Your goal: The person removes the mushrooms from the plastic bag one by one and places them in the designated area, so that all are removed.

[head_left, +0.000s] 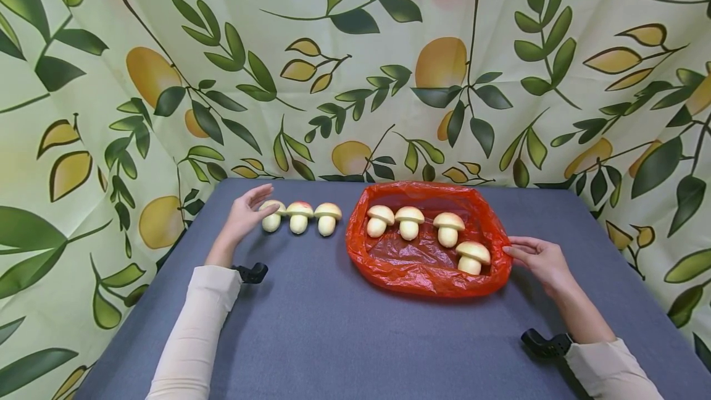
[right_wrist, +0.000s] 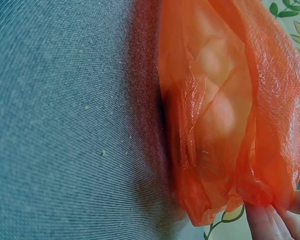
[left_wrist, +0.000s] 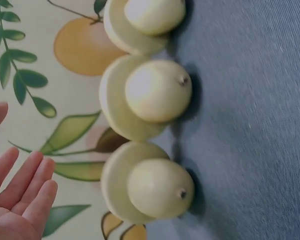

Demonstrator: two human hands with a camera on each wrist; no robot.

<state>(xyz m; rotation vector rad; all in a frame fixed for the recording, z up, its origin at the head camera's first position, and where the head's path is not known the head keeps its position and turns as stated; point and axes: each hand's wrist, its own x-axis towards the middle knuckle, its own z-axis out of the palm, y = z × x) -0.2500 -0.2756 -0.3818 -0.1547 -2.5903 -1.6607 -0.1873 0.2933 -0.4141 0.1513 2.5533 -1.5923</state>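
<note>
Your left hand (head_left: 244,218) is free, its fingers relaxed and gripping nothing, at the end of a row of three mushrooms (head_left: 299,225) on the tabletop (head_left: 344,344). The nearest mushroom (head_left: 271,223) is just right of those fingers, partly behind them; its stem points towards your wrist. The other two sit farther right, side by side.

Your right hand (head_left: 541,265) pinches the rim of a red bag (head_left: 389,284) between thumb and fingers. The bag's mouth gapes upward left of that pinch, with four more mushrooms (head_left: 409,230) inside, one of them close to your right fingers.

A light, steady pinch should suit this thin plastic, holding the mouth wide without dragging the bag. To grasp the nearest mushroom cleanly, bring thumb and fingers round its cap from the outer side, so its neighbour is not nudged.
</note>
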